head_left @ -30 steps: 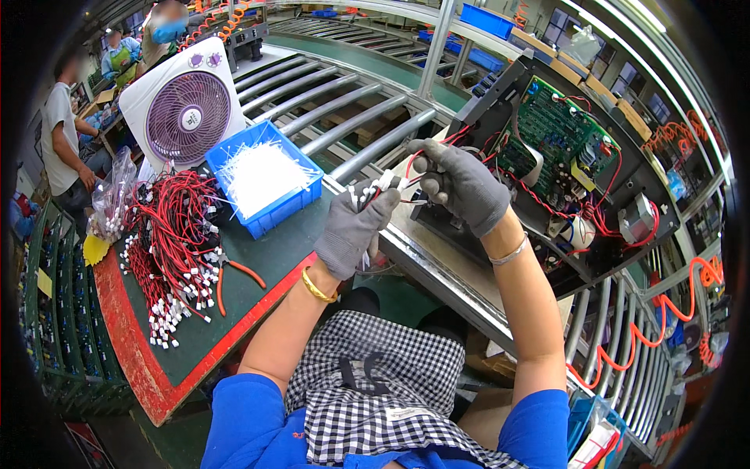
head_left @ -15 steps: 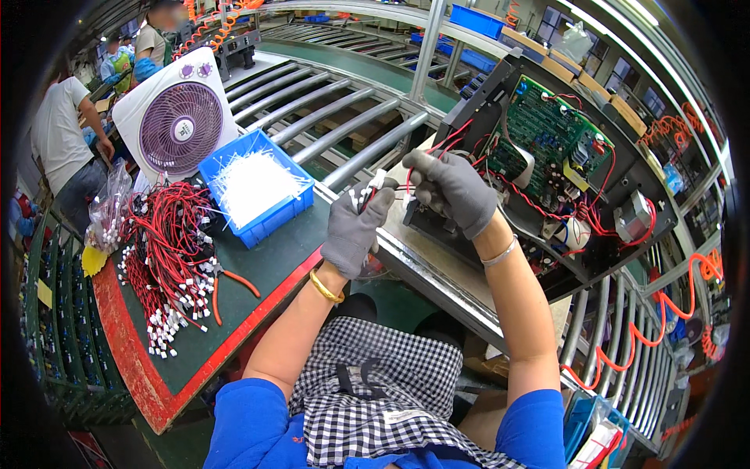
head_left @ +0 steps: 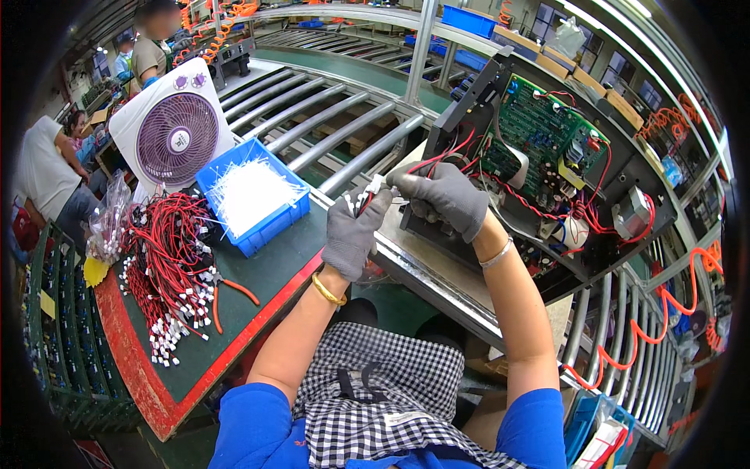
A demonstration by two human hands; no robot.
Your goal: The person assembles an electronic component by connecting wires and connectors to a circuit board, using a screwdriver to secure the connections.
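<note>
In grey gloves, my two hands meet at the left edge of an open black chassis [head_left: 617, 168]. My left hand [head_left: 353, 234] is closed around wire leads whose white plugs [head_left: 376, 184] stick out above the fingers. My right hand [head_left: 447, 199] pinches red and black wires [head_left: 461, 148] that run into the chassis, its fingertips close to those plugs. Inside the chassis sit a green circuit board [head_left: 539, 129], red wiring and a metal-cased part [head_left: 633, 213]. The fingers hide whether the plugs and wires are joined.
A green bench with a red edge [head_left: 226, 359] carries a heap of red-black cables [head_left: 168, 250], orange-handled pliers [head_left: 234, 291], a blue bin of white cable ties [head_left: 254, 195] and a fan [head_left: 176, 133]. Roller conveyors [head_left: 344, 133] run behind. An orange coiled hose [head_left: 633, 328] hangs right. Other people stand far left.
My right hand has moved slightly left and down, bringing its fingertips closer to the plugs in my left hand. People at the far left have shifted.
</note>
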